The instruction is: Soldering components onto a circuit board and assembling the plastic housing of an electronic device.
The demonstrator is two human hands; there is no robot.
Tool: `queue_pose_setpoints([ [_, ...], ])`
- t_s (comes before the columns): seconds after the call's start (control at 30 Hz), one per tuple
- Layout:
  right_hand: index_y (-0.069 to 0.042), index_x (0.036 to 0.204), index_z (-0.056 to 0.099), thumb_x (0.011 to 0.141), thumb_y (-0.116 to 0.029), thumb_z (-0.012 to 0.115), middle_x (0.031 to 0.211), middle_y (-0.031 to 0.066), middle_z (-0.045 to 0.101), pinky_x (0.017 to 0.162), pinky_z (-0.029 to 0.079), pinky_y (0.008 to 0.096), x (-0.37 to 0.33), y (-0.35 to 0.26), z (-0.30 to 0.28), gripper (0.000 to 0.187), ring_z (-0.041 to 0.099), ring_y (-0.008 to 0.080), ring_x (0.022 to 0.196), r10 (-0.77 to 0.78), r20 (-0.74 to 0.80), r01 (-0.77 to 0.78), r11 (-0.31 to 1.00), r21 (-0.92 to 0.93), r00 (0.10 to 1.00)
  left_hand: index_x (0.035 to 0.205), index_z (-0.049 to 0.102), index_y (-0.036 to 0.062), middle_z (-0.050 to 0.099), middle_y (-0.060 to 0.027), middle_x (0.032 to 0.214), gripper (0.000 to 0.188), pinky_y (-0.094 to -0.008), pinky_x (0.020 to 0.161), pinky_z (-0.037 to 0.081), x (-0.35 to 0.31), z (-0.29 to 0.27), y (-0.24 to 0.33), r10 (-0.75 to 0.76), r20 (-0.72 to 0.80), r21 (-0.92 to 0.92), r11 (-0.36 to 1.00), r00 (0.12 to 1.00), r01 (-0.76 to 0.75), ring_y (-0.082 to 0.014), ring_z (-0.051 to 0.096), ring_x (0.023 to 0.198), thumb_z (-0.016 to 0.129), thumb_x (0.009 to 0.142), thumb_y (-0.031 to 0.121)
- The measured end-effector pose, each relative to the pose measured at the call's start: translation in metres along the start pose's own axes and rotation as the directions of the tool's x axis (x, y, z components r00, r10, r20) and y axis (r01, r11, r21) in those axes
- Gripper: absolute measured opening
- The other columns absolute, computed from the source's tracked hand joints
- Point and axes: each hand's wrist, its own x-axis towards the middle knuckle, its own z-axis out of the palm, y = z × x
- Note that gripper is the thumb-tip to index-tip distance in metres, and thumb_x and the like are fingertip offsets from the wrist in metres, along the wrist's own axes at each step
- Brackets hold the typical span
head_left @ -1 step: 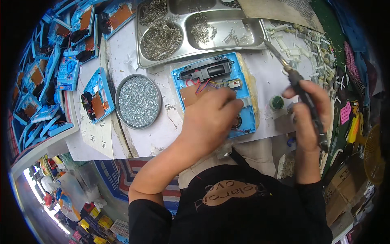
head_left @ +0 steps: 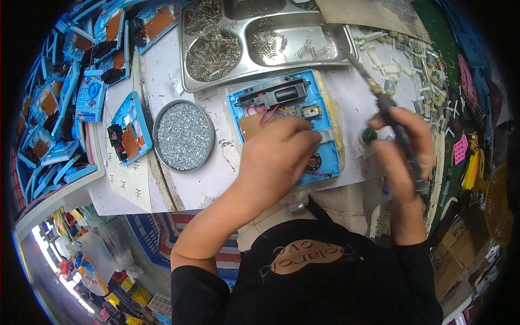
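Observation:
An open blue plastic housing (head_left: pixel 333 157) lies in front of me, with a black long part (head_left: pixel 287 94), thin wires, a brown circuit board (head_left: pixel 250 125) and a round speaker (head_left: pixel 314 162) in it. Over its middle, my left hand (head_left: pixel 281 149) has its fingers curled and pressed together; whatever they pinch is hidden. To the right, my right hand (head_left: pixel 407 149) is closed round the black handle of a soldering iron (head_left: pixel 391 111), blurred by motion. The iron's metal tip points up and left, toward the steel tray. A small tub with green contents (head_left: pixel 368 135) sits between the housing and my right hand.
Springs fill parts of a steel compartment tray (head_left: pixel 303 66) behind the housing. A round dish of small screws (head_left: pixel 156 145) stands left. Many blue housings (head_left: pixel 54 108) are piled far left; one blue half (head_left: pixel 132 130) lies nearer. Small white parts (head_left: pixel 390 65) lie scattered at right.
My right hand and the soldering iron have shifted a little left. My left hand has moved slightly left and stays over the housing.

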Motion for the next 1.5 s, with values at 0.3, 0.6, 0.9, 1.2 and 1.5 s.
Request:
queue_pose_setpoints([
  [0.3, -0.009, 0.128, 0.064, 0.072, 0.015, 0.071, 0.094, 0.0095, 0.066, 0.072, 0.053, 0.0298, 0.026, 0.022, 0.060, 0.061, 0.067, 0.0235, 0.082, -0.300, 0.135, 0.315, 0.942, -0.116, 0.944, 0.090, 0.073, -0.0016, 0.069, -0.0095, 0.070, 0.008, -0.0269, 0.055, 0.048, 0.001, -0.006, -0.004, -0.437, 0.119, -0.368, 0.815, 0.892, 0.448, -0.0117, 0.062, 0.057, 0.077, 0.085, 0.003],
  [0.6, -0.006, 0.125, 0.066, 0.074, 0.006, 0.078, 0.089, 0.0091, 0.063, 0.071, 0.052, 0.0337, 0.018, 0.024, 0.055, 0.054, 0.064, 0.0224, 0.077, -0.274, 0.196, 0.310, 0.932, -0.187, 0.942, 0.091, 0.072, -0.0002, 0.068, -0.0121, 0.077, 0.008, -0.0324, 0.064, 0.051, -0.002, -0.005, -0.006, -0.413, 0.088, -0.349, 0.839, 0.906, 0.417, -0.0207, 0.065, 0.067, 0.076, 0.084, 0.003],
  [0.9, -0.001, 0.097, 0.068, 0.078, -0.006, 0.072, 0.076, 0.0103, 0.063, 0.066, 0.046, 0.0351, 0.001, -0.003, -0.027, 0.020, 0.053, 0.0228, 0.065, -0.172, 0.239, 0.151, 0.983, 0.104, 0.956, 0.095, 0.068, 0.0029, 0.060, -0.0117, 0.103, 0.022, -0.0373, 0.076, 0.054, -0.011, -0.007, -0.005, -0.038, 0.150, -0.051, 0.998, 0.988, 0.046, -0.0296, 0.065, 0.093, 0.077, 0.076, -0.004],
  [1.2, -0.004, 0.089, 0.068, 0.073, -0.008, 0.072, 0.070, 0.0070, 0.063, 0.059, 0.044, 0.0356, 0.005, 0.002, -0.018, 0.016, 0.053, 0.0245, 0.060, -0.196, 0.389, 0.225, 0.974, -0.028, 0.900, 0.097, 0.066, 0.0038, 0.061, -0.0120, 0.104, 0.028, -0.0379, 0.075, 0.055, -0.013, -0.002, -0.007, 0.028, 0.100, 0.009, 1.000, 0.995, -0.029, -0.0309, 0.066, 0.092, 0.077, 0.073, -0.006],
  [1.5, -0.005, 0.088, 0.069, 0.070, -0.005, 0.073, 0.068, 0.0064, 0.061, 0.057, 0.043, 0.0356, 0.010, 0.002, -0.011, 0.019, 0.053, 0.0249, 0.057, -0.197, 0.423, 0.243, 0.968, -0.057, 0.884, 0.096, 0.066, 0.0043, 0.061, -0.0116, 0.104, 0.028, -0.0382, 0.074, 0.055, -0.014, -0.002, -0.006, 0.019, 0.103, 0.026, 0.999, 0.994, -0.021, -0.0305, 0.066, 0.091, 0.077, 0.072, -0.005],
])
